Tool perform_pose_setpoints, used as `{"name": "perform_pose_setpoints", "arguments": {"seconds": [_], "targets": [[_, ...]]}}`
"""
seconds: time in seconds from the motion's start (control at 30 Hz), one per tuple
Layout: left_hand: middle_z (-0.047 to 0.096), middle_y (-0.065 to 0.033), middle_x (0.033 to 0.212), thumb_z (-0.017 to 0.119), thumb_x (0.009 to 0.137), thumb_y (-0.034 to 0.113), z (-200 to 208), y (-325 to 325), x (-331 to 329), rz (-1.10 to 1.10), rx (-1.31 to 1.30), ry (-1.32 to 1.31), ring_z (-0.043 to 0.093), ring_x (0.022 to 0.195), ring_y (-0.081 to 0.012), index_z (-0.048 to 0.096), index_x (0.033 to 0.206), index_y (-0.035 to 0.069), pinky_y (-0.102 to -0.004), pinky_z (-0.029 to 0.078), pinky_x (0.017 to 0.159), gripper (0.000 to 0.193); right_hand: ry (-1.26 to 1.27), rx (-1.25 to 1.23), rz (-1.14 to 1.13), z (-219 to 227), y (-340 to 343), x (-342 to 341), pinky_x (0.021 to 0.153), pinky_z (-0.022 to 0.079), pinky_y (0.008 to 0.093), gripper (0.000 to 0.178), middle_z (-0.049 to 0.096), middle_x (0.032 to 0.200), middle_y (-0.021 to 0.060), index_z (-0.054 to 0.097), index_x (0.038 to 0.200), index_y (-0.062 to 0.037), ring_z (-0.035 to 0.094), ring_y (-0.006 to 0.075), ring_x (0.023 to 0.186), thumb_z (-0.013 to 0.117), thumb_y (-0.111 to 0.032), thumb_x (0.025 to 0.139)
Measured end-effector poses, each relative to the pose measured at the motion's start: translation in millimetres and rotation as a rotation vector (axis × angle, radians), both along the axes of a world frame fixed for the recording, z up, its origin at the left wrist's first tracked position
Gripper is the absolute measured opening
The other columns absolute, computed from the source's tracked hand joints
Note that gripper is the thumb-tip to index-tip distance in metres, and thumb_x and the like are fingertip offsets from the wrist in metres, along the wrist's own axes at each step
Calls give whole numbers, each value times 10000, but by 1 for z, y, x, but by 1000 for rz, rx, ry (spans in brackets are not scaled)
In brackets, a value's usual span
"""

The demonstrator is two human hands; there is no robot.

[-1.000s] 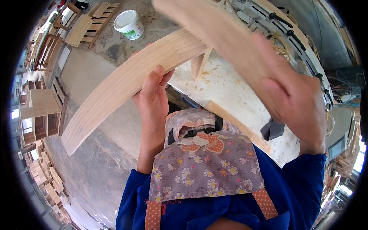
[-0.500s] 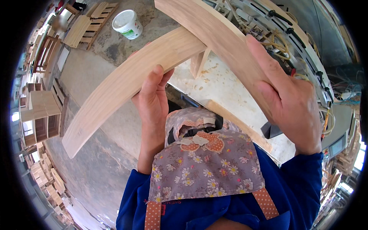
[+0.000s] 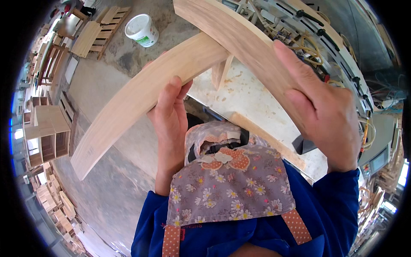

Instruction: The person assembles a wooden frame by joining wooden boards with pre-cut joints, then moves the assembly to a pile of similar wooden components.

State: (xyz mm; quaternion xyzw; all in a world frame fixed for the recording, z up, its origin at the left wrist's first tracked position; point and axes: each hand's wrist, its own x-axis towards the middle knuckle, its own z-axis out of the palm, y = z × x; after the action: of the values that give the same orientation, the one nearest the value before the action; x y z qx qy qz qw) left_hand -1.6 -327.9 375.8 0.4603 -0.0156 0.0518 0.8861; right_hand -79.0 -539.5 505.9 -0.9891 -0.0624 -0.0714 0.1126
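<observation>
My left hand [image 3: 169,103] grips a pale, curved wooden board [image 3: 141,92] near its middle, thumb along the lower edge and fingers behind it. My right hand [image 3: 323,107] is closed round the near part of a second, slightly darker curved board [image 3: 244,49], its index finger stretched along the upper edge. The far end of the pale board meets the underside of the darker one and its tip is hidden there. Below the crossing, a short wooden piece [image 3: 221,73] shows over a white worktable [image 3: 252,100].
Machine parts with yellow hoses [image 3: 310,49] and black-handled clamps line the right side. A wooden strip [image 3: 267,139] runs along the table's near edge. Farther left on the floor are a white bucket [image 3: 141,31], a slatted pallet [image 3: 109,32] and a wooden cabinet [image 3: 47,132].
Both boards and both hands keep nearly the same places and hold. The whole view has shifted very slightly.
</observation>
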Motion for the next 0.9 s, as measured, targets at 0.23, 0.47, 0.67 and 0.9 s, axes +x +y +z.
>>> {"name": "perform_pose_setpoints", "arguments": {"seconds": [0.23, 0.47, 0.67, 0.9], "targets": [[455, -154, 1278, 613, 797, 50, 2, 1, -2, -8, 29, -23, 522, 1108, -228, 360, 1285, 16, -355, 530, 833, 551, 69, 47, -35, -2, -2, -2, 623, 511, 272, 486, 671, 942, 137, 502, 1286, -126, 658, 177, 676, 558, -87, 805], [590, -112, 1056, 601, 830, 67, 12, 25, 7, 139, -49, -133, 613, 916, -206, 493, 1152, -7, -327, 558, 774, 347, -97, 971, -119, -38, -38, -16, 822, 473, 250, 519, 568, 1179, 149, 441, 1310, -18, 615, 187, 945, 521, -97, 803], [595, -108, 1037, 664, 824, 209, 34, 41, 8, 214, 53, -251, 616, 883, -201, 504, 1131, 16, -309, 568, 724, 396, 721, 974, -264, -185, -132, -46, 668, 436, 201, 548, 608, 954, 30, 432, 1322, -43, 523, 32, 726, 572, -76, 794], [581, -108, 1063, 674, 819, 236, 38, 24, 4, 104, 66, -199, 612, 880, -203, 472, 1151, 24, -305, 571, 721, 443, 301, 202, -80, -227, -123, -37, 828, 468, 290, 560, 595, 1140, 169, 463, 1291, -53, 590, 229, 1012, 661, -156, 777]]}}
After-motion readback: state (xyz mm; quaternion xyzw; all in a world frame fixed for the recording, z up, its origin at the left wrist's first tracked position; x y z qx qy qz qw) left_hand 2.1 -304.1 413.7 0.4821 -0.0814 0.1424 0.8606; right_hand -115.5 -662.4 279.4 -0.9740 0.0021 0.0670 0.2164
